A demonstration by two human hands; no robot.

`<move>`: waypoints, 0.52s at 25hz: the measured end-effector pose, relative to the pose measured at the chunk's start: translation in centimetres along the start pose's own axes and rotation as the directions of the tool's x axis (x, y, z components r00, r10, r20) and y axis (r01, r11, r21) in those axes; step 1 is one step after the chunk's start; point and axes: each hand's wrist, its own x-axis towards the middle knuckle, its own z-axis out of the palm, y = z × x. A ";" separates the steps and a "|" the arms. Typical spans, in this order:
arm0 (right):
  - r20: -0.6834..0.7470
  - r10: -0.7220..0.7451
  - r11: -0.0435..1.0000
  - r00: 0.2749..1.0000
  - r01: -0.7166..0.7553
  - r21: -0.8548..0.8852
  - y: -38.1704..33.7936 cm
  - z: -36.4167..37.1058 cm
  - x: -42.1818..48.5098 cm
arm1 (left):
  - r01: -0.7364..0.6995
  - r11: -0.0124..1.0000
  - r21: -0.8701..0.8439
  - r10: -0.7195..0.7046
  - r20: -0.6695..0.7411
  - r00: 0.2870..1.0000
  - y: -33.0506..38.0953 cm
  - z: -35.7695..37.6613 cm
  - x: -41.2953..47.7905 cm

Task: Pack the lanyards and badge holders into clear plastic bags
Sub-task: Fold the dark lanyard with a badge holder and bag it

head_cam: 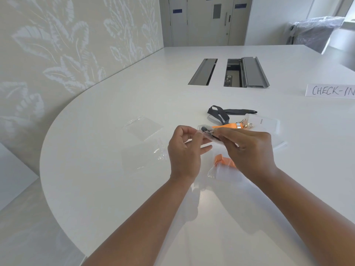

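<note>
Pinching a clear bag (pixel 208 135) with a black lanyard inside above the table (pixel 115 189), left hand (pixel 185 152) and right hand (pixel 247 150) seem mid-seal; pressing its mouth shut likely comes next

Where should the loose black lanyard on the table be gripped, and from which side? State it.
Grip the black lanyard at its raised loop on the left end, coming from above and from the near left. That fold seems to stand up off the white table, so fingers can pinch it; the strap running right looks flat. Its clip end lies by the orange lanyard and badge holder, which crowd that side.
</note>
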 end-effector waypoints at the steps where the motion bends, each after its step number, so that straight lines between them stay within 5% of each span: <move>1: 0.018 -0.017 1.000 1.000 0.017 0.001 0.0 0.2 -0.1 | -0.005 1.000 0.014 0.005 -0.005 1.000 -0.1 -0.1 0.1; 13: 0.114 0.111 0.994 0.987 -0.108 -0.032 0.2 0.8 -0.5 | -0.038 0.985 0.168 0.043 -0.025 0.999 -0.9 0.1 0.2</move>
